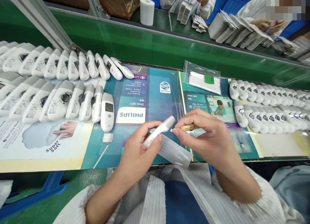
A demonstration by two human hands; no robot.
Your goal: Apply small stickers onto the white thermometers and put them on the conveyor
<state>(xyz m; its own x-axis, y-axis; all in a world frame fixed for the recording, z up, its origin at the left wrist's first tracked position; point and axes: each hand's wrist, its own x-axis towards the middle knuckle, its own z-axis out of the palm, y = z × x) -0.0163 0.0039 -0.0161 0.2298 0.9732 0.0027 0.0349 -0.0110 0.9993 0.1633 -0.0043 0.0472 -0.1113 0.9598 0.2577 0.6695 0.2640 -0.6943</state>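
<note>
My left hand point(140, 148) is closed around a white handheld thermometer point(159, 131) with a grey tip, tilted up to the right. My right hand point(205, 135) pinches a slim tool with a yellowish, wood-like handle point(189, 127). A tiny pale piece point(171, 130) shows by its fingertips, just right of the thermometer; whether the two touch I cannot tell. Under the hands lies a translucent sheet point(178, 153) with rows of small round dots. One more thermometer point(107, 112) lies screen up to the left of my left hand.
Rows of thermometers point(56, 99) fill the left side, and further rows point(263, 117) the right. A plastic bag with a white dotted sheet point(204, 83) lies at the back. Behind the green ledge, co-workers' hands handle folded paper stacks point(185, 12) beside a white roll point(147, 12).
</note>
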